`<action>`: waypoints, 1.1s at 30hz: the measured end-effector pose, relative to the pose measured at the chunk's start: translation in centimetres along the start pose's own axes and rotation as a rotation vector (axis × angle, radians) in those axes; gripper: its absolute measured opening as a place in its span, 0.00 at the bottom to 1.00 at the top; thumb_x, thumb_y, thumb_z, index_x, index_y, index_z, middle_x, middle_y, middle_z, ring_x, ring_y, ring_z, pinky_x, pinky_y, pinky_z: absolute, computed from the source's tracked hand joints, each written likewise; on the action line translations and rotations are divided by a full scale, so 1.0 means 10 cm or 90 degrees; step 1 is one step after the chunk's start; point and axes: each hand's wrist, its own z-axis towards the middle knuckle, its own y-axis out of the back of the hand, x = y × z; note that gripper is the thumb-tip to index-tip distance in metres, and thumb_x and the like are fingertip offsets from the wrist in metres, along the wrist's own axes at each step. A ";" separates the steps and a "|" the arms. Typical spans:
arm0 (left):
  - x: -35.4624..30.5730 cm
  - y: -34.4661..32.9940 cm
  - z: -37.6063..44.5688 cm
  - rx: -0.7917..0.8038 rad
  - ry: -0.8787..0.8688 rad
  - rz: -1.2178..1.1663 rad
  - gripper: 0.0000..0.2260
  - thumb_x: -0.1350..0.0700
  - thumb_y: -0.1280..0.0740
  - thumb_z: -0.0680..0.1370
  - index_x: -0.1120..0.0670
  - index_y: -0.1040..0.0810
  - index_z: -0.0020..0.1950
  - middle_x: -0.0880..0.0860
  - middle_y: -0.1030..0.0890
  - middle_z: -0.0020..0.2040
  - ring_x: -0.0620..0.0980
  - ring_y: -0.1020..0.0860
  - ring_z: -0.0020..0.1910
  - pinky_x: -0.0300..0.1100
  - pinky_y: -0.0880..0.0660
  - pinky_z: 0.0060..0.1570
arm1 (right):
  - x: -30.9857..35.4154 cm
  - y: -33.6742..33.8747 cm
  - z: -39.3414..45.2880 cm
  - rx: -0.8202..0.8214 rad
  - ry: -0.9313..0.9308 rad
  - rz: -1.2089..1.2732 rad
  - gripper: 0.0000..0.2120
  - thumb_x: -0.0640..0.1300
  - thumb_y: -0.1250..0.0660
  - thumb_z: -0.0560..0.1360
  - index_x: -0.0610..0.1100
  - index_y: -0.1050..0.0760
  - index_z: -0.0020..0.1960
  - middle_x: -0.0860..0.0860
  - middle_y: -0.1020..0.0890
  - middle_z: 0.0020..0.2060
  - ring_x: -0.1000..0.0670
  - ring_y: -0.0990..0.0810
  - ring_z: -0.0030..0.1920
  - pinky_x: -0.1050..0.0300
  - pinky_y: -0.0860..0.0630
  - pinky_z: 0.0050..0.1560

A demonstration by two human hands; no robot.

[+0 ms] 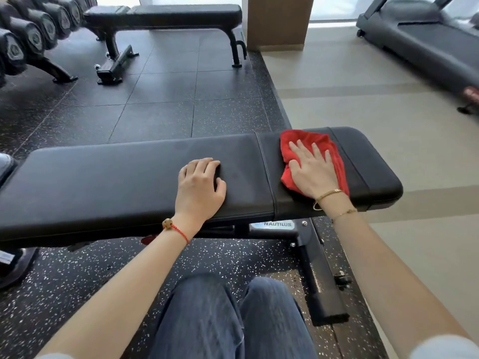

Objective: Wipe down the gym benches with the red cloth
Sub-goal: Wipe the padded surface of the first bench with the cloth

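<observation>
Fingers, right hand [315, 174]: straight and spread, pressed flat on top of the crumpled red cloth [329, 149], pinning it to the pad rather than gripping it.
Fingers, left hand [199, 186]: loosely curled, holding nothing, resting on the long pad as a brace.
Cloth position: on the short seat section of the near black padded gym bench [103, 182], right of the seam between the two pads, well short of the rounded far-right end.
Near surface, done so far: cannot tell; no clear wet streak or sheen on the vinyl, so no wiped area readable.
Near surface, likely left: strip of seat pad right of the cloth, the front edge, and the whole long back pad running left under the bracing hand.
Second bench: far black flat bench [166, 12] at the top, well apart from the near one, nothing on it, apparently still to do.
Step in hand: wiping the seat end of the near bench, judging by the flat palm on the cloth.
Progress estimate: early to middle; one bench under way, one more waiting.
Surroundings: row of dark dumbbells [31, 35] top left, grey treadmill [425, 40] top right, speckled black rubber floor [77, 281] below.
</observation>
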 end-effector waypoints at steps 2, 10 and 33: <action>0.01 0.00 -0.01 -0.005 -0.009 -0.002 0.18 0.55 0.37 0.77 0.55 0.24 0.66 0.52 0.23 0.66 0.54 0.28 0.67 0.51 0.35 0.71 | 0.08 -0.04 -0.15 -0.004 0.052 0.007 0.26 0.51 0.50 0.81 0.57 0.47 0.78 0.57 0.45 0.78 0.47 0.50 0.79 0.45 0.58 0.77; 0.06 0.03 -0.02 0.023 -0.024 -0.014 0.19 0.54 0.39 0.79 0.56 0.26 0.69 0.53 0.24 0.68 0.55 0.30 0.69 0.52 0.37 0.73 | -0.12 0.00 -0.27 -0.047 -0.056 0.012 0.25 0.51 0.50 0.80 0.57 0.43 0.77 0.57 0.42 0.78 0.48 0.48 0.78 0.45 0.57 0.77; -0.79 -0.23 0.13 0.095 -0.027 -0.014 0.22 0.48 0.44 0.81 0.51 0.33 0.75 0.53 0.34 0.75 0.55 0.40 0.76 0.59 0.46 0.75 | -0.48 0.11 -0.25 -0.052 -0.050 -0.029 0.29 0.55 0.51 0.76 0.57 0.43 0.77 0.56 0.42 0.78 0.49 0.47 0.78 0.46 0.55 0.77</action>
